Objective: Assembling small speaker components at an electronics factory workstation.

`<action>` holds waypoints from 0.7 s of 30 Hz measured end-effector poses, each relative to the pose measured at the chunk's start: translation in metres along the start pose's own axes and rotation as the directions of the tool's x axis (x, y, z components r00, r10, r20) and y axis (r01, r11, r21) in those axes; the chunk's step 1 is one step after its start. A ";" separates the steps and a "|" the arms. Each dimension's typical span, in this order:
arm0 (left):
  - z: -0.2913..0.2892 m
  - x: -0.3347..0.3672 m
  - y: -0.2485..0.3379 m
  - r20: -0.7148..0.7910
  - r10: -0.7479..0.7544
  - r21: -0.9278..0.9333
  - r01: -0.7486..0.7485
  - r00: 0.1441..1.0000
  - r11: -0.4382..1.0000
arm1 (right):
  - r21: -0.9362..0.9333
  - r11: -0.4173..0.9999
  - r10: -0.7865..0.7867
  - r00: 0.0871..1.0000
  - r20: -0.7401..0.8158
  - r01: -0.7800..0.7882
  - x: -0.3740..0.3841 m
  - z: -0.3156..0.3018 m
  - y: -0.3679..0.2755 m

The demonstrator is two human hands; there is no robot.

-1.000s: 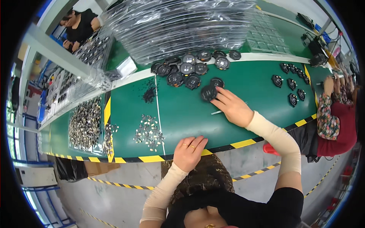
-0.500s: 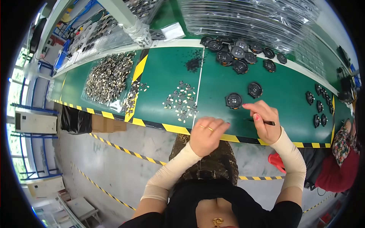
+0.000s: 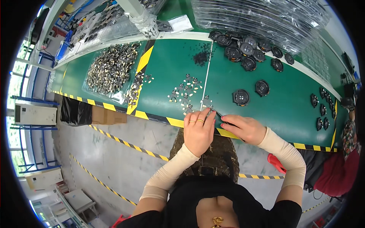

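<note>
In my right hand (image 3: 248, 128) I grip a pair of black tweezers (image 3: 224, 117), the tips pointing left. The tips meet a small dark part (image 3: 210, 107) beside my left fingertips. My left hand (image 3: 198, 131) is at the table's front edge, thumb and index drawn together; what lies between them is too small to make out. Several small dark parts with pale tabs (image 3: 185, 91) lie scattered just beyond it. To the right, two round black watch-like housings (image 3: 241, 97) lie flat on the green table (image 3: 281, 121).
A clear tray (image 3: 114, 68) heaped with small parts lies left. Tiny black pieces (image 3: 200, 58) form a pile farther back. More round housings (image 3: 249, 53) cluster at the back, and others (image 3: 323, 110) stand far right. Stacked clear plastic trays (image 3: 262, 21) rise behind.
My right hand has swung left with the tweezers, from beside the housings to my left hand. My left hand has shifted slightly left, its fingers now beside the small parts. The view has shifted slightly.
</note>
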State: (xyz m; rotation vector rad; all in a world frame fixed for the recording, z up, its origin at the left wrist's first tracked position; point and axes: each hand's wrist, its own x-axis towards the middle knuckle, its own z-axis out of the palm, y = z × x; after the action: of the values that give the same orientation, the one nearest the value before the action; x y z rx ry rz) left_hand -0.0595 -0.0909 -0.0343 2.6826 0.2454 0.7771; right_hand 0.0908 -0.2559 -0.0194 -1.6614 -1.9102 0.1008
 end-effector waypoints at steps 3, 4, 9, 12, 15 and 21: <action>-0.001 -0.002 -0.001 -0.010 0.002 -0.025 -0.002 1.000 1.000 | -0.067 0.997 -0.043 0.999 0.031 0.045 -0.001 0.001 0.000; -0.002 -0.001 -0.002 -0.010 -0.001 -0.027 0.001 1.000 1.000 | -0.107 0.991 -0.072 0.997 0.038 0.075 -0.001 0.001 0.000; -0.004 -0.002 -0.004 -0.025 0.000 -0.085 -0.002 1.000 0.996 | -0.249 0.948 -0.178 0.980 0.091 0.196 0.004 -0.002 0.001; -0.012 -0.001 -0.010 -0.093 -0.011 -0.159 -0.003 0.996 0.987 | -0.305 0.927 -0.210 0.976 0.061 0.218 -0.007 -0.005 0.002; -0.019 -0.002 -0.022 -0.148 0.053 -0.168 -0.078 0.988 0.983 | -0.328 0.917 -0.214 0.974 0.072 0.226 -0.023 -0.021 -0.003; -0.003 0.048 -0.008 0.081 0.376 -0.227 -0.351 0.923 0.909 | 0.504 0.800 0.575 0.659 -0.485 -0.327 -0.045 -0.033 -0.019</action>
State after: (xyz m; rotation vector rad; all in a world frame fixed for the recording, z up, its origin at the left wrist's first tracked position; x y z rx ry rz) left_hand -0.0214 -0.0708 -0.0113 2.5893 -0.3619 0.6895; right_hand 0.0915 -0.3119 -0.0013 -1.6039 -0.8720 0.0975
